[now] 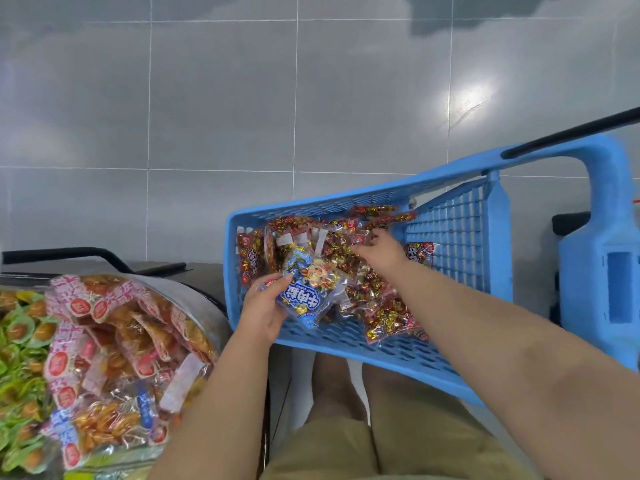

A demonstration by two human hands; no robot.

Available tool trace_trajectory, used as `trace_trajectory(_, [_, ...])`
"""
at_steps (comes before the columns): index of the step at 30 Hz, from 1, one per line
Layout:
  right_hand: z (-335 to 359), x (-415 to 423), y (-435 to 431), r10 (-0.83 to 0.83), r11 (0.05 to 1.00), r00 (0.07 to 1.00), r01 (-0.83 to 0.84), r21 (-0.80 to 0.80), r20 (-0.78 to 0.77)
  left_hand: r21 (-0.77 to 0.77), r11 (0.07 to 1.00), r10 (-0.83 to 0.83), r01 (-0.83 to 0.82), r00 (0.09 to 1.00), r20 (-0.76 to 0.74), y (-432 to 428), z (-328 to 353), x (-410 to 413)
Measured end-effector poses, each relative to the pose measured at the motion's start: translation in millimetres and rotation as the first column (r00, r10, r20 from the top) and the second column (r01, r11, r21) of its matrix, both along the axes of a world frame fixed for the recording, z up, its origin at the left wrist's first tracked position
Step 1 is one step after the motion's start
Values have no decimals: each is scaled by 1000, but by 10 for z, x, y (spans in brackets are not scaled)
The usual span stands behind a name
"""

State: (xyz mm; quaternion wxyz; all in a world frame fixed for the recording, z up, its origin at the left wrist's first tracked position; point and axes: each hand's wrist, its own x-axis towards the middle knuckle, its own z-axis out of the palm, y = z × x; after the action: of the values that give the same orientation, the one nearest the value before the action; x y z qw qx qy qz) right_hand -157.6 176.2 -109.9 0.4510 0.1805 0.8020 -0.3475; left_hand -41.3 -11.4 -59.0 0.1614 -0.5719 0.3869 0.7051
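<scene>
- Head view: a blue packet (306,292) is held by the left hand (263,313) over the near left part of the blue basket (311,206).
- The thumb is laid on the front of the packet and the other fingers are curled under it, so it is gripped well.
- The right hand (382,252) is pushed deep into the red packets (384,317) at the far side of the basket. Its fingers are bent down onto them. It cannot be told if one is pinched yet.
- The long side of the blue packet is seen running from near to far, leaning a little. Its flat front is turned up to the camera, and its writing is seen upside down.
- How far along: it looks as if the packets are being sorted. One blue packet has been picked out. Many red packets are left in the basket, so most of the work seems not done yet.
- At the left, a heap of pink packets (104,323) and green sweets (17,341) is seen, well apart from the basket.
- The grey floor (207,98) is seen beyond.
</scene>
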Motion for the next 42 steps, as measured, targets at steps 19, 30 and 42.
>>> trace_trajectory(19, [282,86,264,-649,681,748,653,-331,140,-113,986,132,-126,990,47,-200,-61,48])
trace_trajectory(30, [398,448,-370,-195,902,979,200,-382,51,-44,970,-239,237,970,-43,-45,15,-87])
trace_trajectory(42, [-80,372,-3,489,839,867,-498,218,98,-43,996,-74,79,991,115,-141,-171,193])
